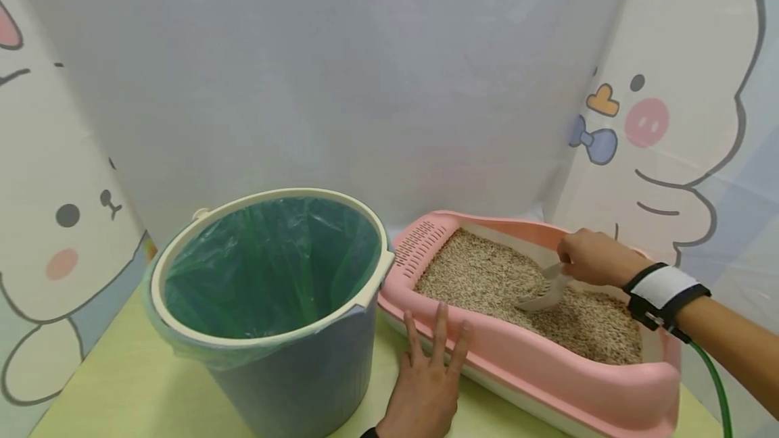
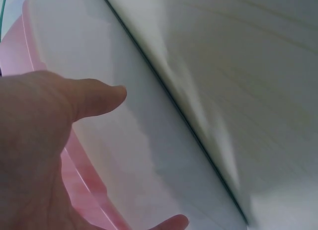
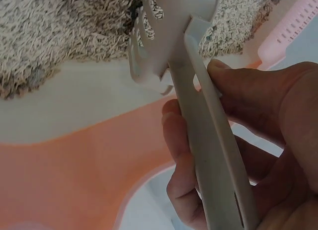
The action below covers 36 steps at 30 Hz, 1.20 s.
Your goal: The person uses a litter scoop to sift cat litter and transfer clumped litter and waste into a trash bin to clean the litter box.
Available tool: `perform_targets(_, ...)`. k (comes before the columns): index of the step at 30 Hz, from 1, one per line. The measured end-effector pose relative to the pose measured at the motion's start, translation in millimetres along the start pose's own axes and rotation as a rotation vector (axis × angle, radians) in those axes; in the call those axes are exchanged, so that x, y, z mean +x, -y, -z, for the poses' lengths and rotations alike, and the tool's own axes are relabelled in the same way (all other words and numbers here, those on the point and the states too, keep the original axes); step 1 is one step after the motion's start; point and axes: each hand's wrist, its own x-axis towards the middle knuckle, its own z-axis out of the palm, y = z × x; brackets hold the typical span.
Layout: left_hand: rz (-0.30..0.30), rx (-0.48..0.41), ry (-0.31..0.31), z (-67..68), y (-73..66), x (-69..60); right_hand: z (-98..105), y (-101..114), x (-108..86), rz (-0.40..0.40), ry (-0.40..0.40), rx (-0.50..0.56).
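My right hand (image 1: 599, 257) grips the handle of a beige slotted litter scoop (image 1: 544, 297), whose blade rests in the pellet litter (image 1: 481, 269). In the right wrist view, fingers and thumb of the right hand (image 3: 248, 135) wrap the handle of the scoop (image 3: 171, 31), and its slots show plainly. The litter lies in a pink and white litter box (image 1: 548, 350). Against the near side of that box, my left hand (image 1: 422, 391) lies with fingers spread and fingertips on the pink rim. Up close, the left hand (image 2: 35, 120) has its thumb stretched out beside the white base (image 2: 114, 115).
Left of the litter box stands a blue-grey bucket (image 1: 304, 384) with a cream rim, lined with a green plastic bag (image 1: 262, 269). Both stand on a yellow-green table (image 1: 152, 384). Pale cloth walls (image 1: 365, 86) with cartoon animals enclose the back and sides.
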Motion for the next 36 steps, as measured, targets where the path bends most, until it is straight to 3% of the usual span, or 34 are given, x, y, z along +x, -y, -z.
perform_targets(7, 0.008, 0.008, 0.005, -0.6, -0.9, 0.6, -10.6, 3.2, 0.8, 0.023, 0.048, -0.004)
perform_targets(12, 0.005, 0.017, -0.004, -1.5, -0.2, 0.4, -17.6, -0.3, -1.7, 0.080, 0.016, -0.027)
perform_targets(20, 0.018, 0.003, 0.012, -3.0, -1.0, 0.6, -27.8, 3.7, 1.0, 0.088, 0.010, 0.074)
perform_targets(30, 0.012, 0.022, 0.013, -2.9, 0.8, 1.5, -36.6, 6.4, 3.6, 0.135, -0.004, 0.021)
perform_targets(32, 0.014, 0.018, 0.022, -2.3, 0.8, 1.9, -41.5, 5.5, 5.9, 0.156, -0.014, 0.002)
perform_targets(36, 0.022, -0.017, 0.076, -0.4, -0.8, 3.3, -56.9, -2.4, 9.6, 0.184, -0.049, 0.084)
